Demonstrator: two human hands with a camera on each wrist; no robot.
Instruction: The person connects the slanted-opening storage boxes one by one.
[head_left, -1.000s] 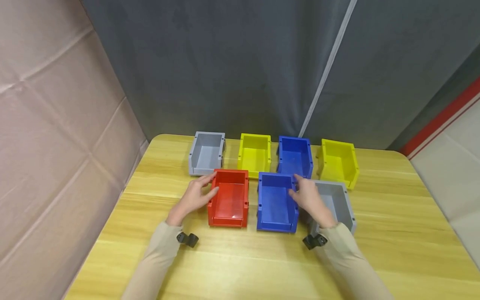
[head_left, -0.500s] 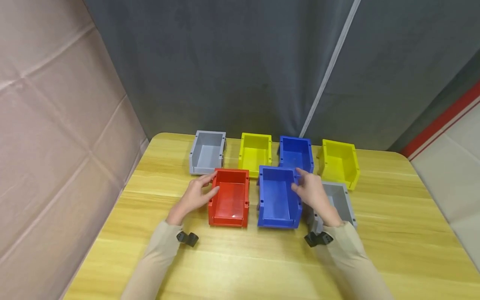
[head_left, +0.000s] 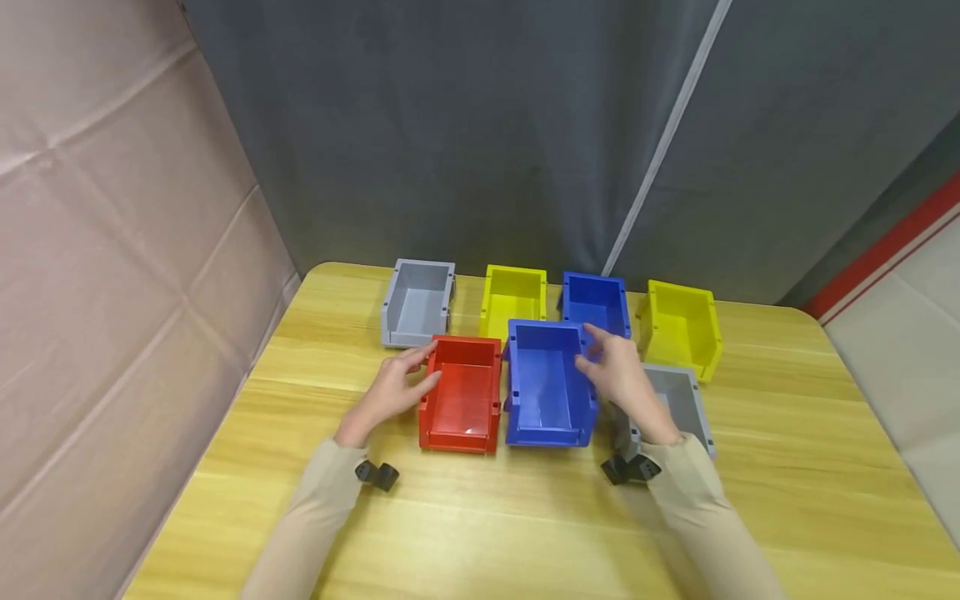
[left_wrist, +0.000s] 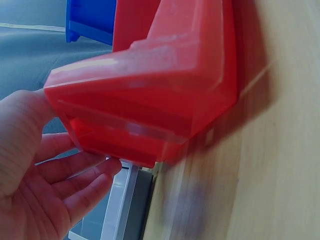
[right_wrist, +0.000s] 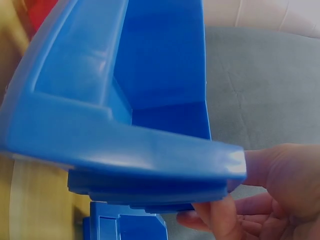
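A red open-front storage bin [head_left: 462, 398] sits on the table, and my left hand [head_left: 386, 393] grips its left side wall. In the left wrist view the thumb lies on one side of that wall, the fingers on the other. My right hand [head_left: 621, 377] pinches the right side wall of a blue storage bin [head_left: 546, 387]. This bin appears raised off the table, just right of the red one. The right wrist view shows the thumb at the blue rim [right_wrist: 165, 155] and fingers beneath it. The right hand's outer fingers are partly hidden in the head view.
Behind stand a grey bin [head_left: 417, 304], a yellow bin [head_left: 513, 300], another blue bin [head_left: 597, 302] and a second yellow bin [head_left: 681, 329]. A second grey bin [head_left: 678, 408] stands beside the right forearm. The wooden table [head_left: 480, 533] meets a dark curtain [head_left: 465, 150] at the back.
The blue bin has risen from the table and shifted left, closer to the red bin, with my right hand holding it. My left hand and the red bin stay nearly still.
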